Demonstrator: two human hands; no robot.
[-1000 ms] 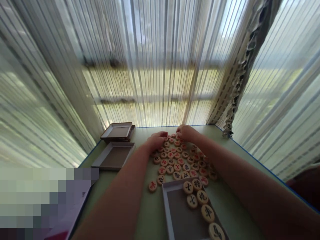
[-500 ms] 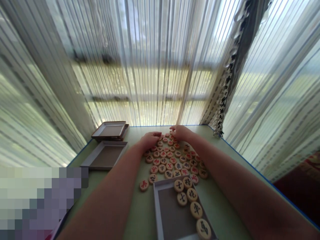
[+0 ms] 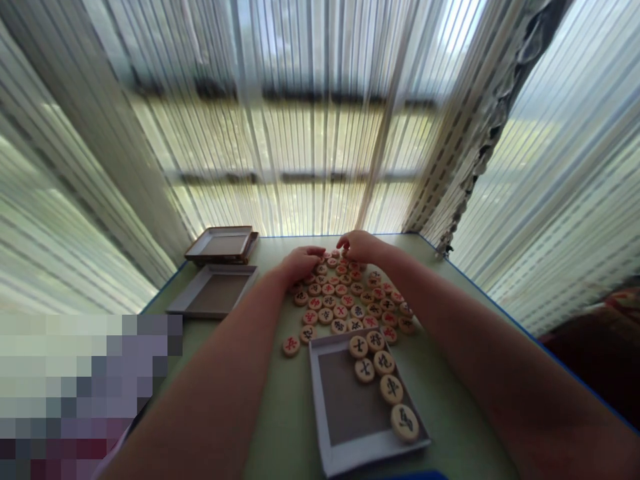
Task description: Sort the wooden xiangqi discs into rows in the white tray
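Round wooden pieces with red and black characters [image 3: 341, 311] lie spread over the green table. At the far left edge of the spread, my left hand [image 3: 301, 262] rests on or beside some pieces, its fingers pointing right; what is beneath them is hidden. My right hand [image 3: 358, 245] is at the far right end of the pieces, fingers bent down over them; its grip cannot be made out. Nearest me, a shallow white box [image 3: 320, 400] holds several black-marked pieces [image 3: 391, 389] along its right side. A lone red-marked piece [image 3: 291, 345] lies left of the box.
A shallow grey-white tray [image 3: 213, 291] lies at the left, with a brown-edged box [image 3: 220, 244] behind it. Striped sheer curtains [image 3: 300, 133] hang beyond the table's blue far edge. A pixelated area covers the lower left.
The view has tilted down, so the table and boxes appear higher and the near box shows its front edge. My right hand's fingers are more bent. My left hand has barely moved.
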